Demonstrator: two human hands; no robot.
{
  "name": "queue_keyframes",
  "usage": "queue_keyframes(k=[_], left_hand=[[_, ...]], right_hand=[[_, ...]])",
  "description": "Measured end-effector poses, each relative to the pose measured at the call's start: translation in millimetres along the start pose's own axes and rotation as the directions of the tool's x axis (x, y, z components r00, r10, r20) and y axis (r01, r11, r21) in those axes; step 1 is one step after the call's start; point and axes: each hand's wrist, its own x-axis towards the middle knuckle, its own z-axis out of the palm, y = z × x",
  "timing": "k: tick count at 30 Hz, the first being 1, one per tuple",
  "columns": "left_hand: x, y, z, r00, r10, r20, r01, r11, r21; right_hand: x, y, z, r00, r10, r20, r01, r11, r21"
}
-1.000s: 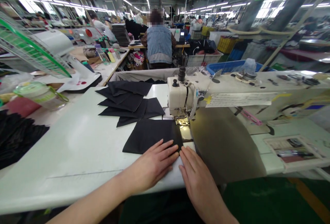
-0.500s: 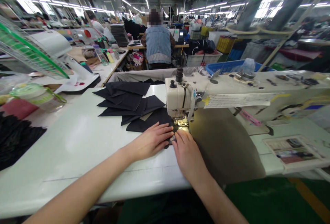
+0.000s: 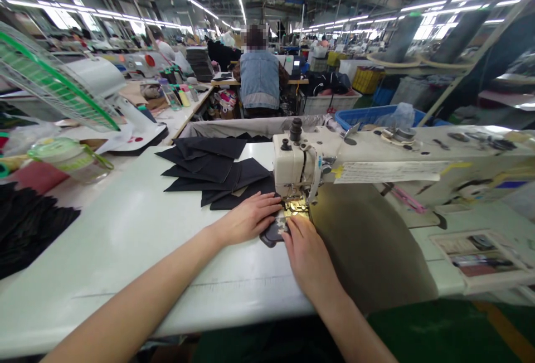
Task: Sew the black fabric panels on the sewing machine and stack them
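Under the head of a white sewing machine (image 3: 292,165), a lit metal needle plate (image 3: 297,208) shows. My left hand (image 3: 249,217) lies flat with fingers stretched on the near end of black fabric pieces (image 3: 213,165), just left of the needle area. My right hand (image 3: 308,248) rests palm down with its fingertips at the plate's near edge, fingers slightly bent and spread. Between the hands a dark plate with a patterned patch (image 3: 275,230) is visible. Neither hand visibly grips anything; what lies under the fingertips is hidden.
A fan (image 3: 54,81) and a lidded jar (image 3: 69,156) stand at the left, near a dark fabric pile (image 3: 31,229). Beyond the machine are a blue basket (image 3: 371,113) and a seated person (image 3: 259,76). A small-parts tray (image 3: 480,254) sits at the right.
The hands have drawn slightly apart, uncovering more of the dark plate between them. My left hand has moved a little up relative to the plate. The whole view has shifted slightly.
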Motion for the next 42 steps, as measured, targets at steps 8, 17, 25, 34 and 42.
queue_keyframes(k=[8,17,25,34,42], left_hand=[[-2,-2,7.2,0.999,-0.023,-0.026,0.024,0.999,0.025],[-4,-7,16.0,0.939,-0.333,-0.090,0.342,0.932,0.123],[-18,-10,-21.5,0.885,-0.396,-0.242,0.399,0.916,-0.041],[-47,-9,-17.7,0.472,-0.514,-0.716,0.479,0.831,-0.282],[-66,60,-6.2,0.963,-0.257,-0.075,0.268,0.920,0.284]], right_hand=[[-6,-1,4,1.000,-0.012,-0.023,0.012,1.000,0.001],[-37,-4,-10,0.999,-0.013,-0.051,0.015,0.999,0.029],[-37,-4,-14,0.998,-0.022,-0.051,0.026,0.997,0.072],[-34,-7,-23,0.994,0.025,-0.111,-0.007,0.987,0.161],[-18,-29,-37,0.996,-0.025,-0.083,0.043,0.976,0.214]])
